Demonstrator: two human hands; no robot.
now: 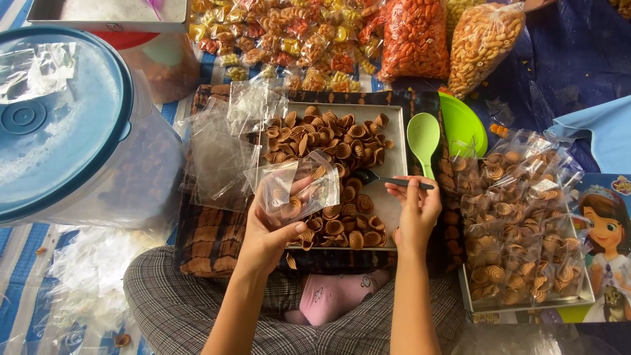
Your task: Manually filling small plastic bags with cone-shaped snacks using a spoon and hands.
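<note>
Bag: my left hand (pixel 269 230) is curled around a small clear bag (pixel 296 187) with a few spiral snacks inside, over the tray.
Spoon: my right hand (pixel 415 210) pinches a dark spoon (pixel 388 179), its bowl among the snacks.
Tray: metal tray (pixel 397 148) on my lap, heaped with brown spirals (pixel 328 135).
Beside: green scoop (pixel 422 138) right, empty bags (pixel 220 144) left.

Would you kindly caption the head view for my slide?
Left hand holds a small clear bag while right hand scoops spiral snacks with a black spoon.
</note>
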